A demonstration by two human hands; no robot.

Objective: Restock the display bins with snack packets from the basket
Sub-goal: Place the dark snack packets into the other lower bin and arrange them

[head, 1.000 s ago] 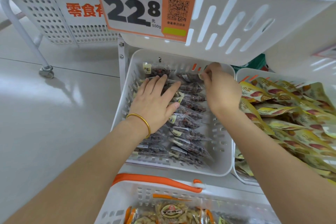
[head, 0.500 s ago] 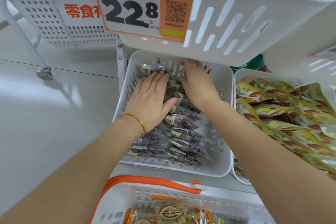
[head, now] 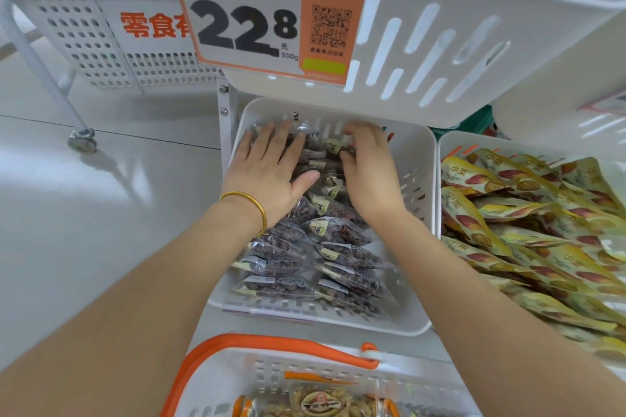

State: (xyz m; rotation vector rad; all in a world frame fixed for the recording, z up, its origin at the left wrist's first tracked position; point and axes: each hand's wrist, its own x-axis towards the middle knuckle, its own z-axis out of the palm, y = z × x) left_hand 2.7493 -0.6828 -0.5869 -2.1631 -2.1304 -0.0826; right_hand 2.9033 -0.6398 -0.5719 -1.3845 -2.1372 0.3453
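A white slotted display bin (head: 421, 186) on the lower shelf holds several clear snack packets (head: 342, 261) with dark contents, laid in two rows. My left hand (head: 271, 176), with a gold bangle on the wrist, lies flat on the packets at the far left of the bin, fingers straight. My right hand (head: 371, 176) reaches to the far end beside it, and its fingers and thumb curl round a packet with a pale label (head: 333, 146). The white basket (head: 305, 367) with an orange handle sits below at the bottom edge, with tan snack packets (head: 318, 403) inside.
An upper white bin (head: 440, 44) with an orange price tag (head: 247, 24) overhangs the far end of the lower bin. To the right stands a bin (head: 450, 142) full of yellow packets (head: 542, 234). A white wheeled cart (head: 81, 139) stands on the pale floor at left.
Both hands slid toward the far end of the bin. The right hand moved left from the back right corner to the middle, and its fingers curled round a packet.
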